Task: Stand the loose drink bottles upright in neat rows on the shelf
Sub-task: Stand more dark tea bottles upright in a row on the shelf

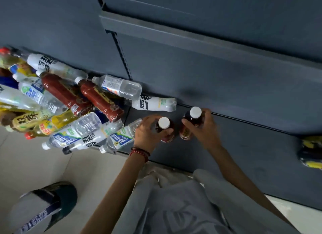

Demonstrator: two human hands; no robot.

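Nearest the camera, below the left dark bottle (164, 123), are the person's grey-clad knees, and on the pale floor well down to its left is a dark slipper (52, 204).

The left hand (149, 131), with a red bead bracelet (139, 152) at the wrist, has its grip curled round the left dark bottle from the side, just under the white cap. Just to the right of that bottle stands the right dark bottle (195, 112), and the right hand (203, 129) has its grip wrapped round the shoulder. Both bottles stand upright on the dark shelf (244, 155), close together but with a gap between them.

These bottles look full, so they are probably fairly heavy for their size. The walls seem stiff and smooth, perhaps slippery. Holding the shoulder below the cap, as now, should keep them steady while they are nudged into line.

Left of the left dark bottle, a heap of loose bottles (69, 108) lies on its side, some overhanging the shelf's front edge. Just behind it, a white-labelled bottle (155, 104) lies flat. Beyond that rises the grey back panel (209, 73).
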